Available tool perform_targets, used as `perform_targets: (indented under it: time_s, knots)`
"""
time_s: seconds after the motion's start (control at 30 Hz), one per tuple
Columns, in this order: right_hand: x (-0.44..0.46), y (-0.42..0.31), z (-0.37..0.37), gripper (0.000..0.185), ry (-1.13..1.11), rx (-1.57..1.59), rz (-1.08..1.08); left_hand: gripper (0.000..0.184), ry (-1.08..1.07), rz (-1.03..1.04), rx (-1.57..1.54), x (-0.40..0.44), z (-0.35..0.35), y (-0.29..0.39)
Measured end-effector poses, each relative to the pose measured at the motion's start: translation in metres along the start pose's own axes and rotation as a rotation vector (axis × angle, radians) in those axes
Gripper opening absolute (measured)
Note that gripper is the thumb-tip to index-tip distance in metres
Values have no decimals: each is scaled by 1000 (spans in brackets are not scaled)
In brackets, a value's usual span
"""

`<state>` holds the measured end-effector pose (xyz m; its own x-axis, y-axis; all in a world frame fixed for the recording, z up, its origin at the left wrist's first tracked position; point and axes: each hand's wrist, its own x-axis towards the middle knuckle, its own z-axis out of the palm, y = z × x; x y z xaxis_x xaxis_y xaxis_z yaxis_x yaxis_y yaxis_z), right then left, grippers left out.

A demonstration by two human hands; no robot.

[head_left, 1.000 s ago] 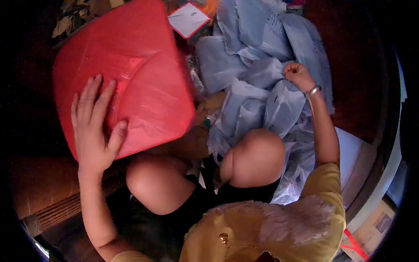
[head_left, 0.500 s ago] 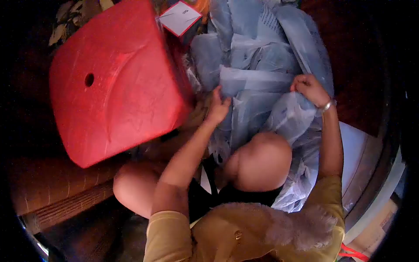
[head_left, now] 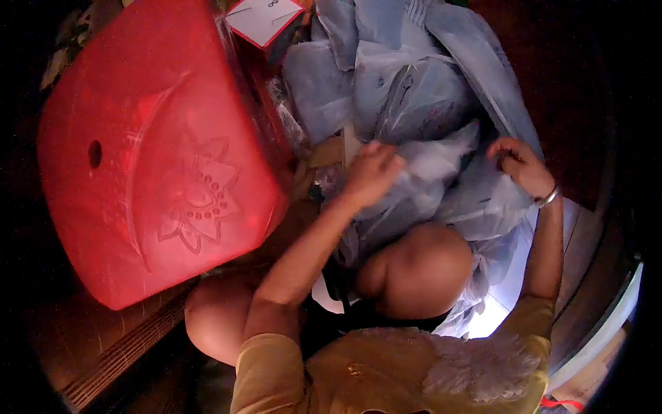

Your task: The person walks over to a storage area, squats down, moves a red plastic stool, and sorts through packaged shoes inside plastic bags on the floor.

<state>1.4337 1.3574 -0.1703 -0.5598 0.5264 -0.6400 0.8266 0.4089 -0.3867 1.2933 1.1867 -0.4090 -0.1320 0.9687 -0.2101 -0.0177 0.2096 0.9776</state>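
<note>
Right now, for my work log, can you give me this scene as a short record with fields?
Left hand: over the bags, grip blurred
Right hand: fingers curled at the bags, grip unclear
Bags: grey, overlapping in a heap
Stool: red, left of the bags, with a hole and a flower design
Card: white, red-edged
Bracelet: on the right wrist

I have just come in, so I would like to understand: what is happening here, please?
A person has both hands among grey plastic bags heaped in front of them. The left hand is at a crumpled bag near the middle, and the right hand is curled by another; whether either grip is closed is unclear. A red plastic stool is at the left, untouched.
</note>
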Motion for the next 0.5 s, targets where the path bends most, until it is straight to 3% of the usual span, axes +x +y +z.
perform_targets:
  time_s: [0.03, 0.13, 0.2, 0.23, 0.3, 0.37, 0.4, 0.47, 0.5]
  knots:
    - [8, -10, -6, 18, 23, -68, -57, 49, 89, 216, 170, -10, 0, 43]
    - [39, -68, -18, 24, 67, 0, -23, 48, 150, 267, 205, -23, 10, 80]
    - [77, -85, -19, 28, 165, -215, -356, 52, 136, 229, 287, -24, 14, 83]
    - [100, -86, -14, 27, 179, -288, -423, 52, 138, 227, 280, -28, 17, 84]
    - [152, -80, 5, 29, 50, -372, -330, 54, 189, 249, 258, -33, 18, 85]
    - [187, -68, 39, 37, -50, -731, -148, 54, 203, 243, 259, -33, 21, 86]
    - [193, -43, 59, 37, -56, -732, -143, 54, 213, 238, 256, -35, 22, 86]
    - [196, -15, 85, 50, 113, -1349, -368, 55, 200, 221, 260, -36, 22, 87]
    - [196, -17, 84, 50, 110, -1351, -378, 55, 192, 206, 270, -35, 21, 86]
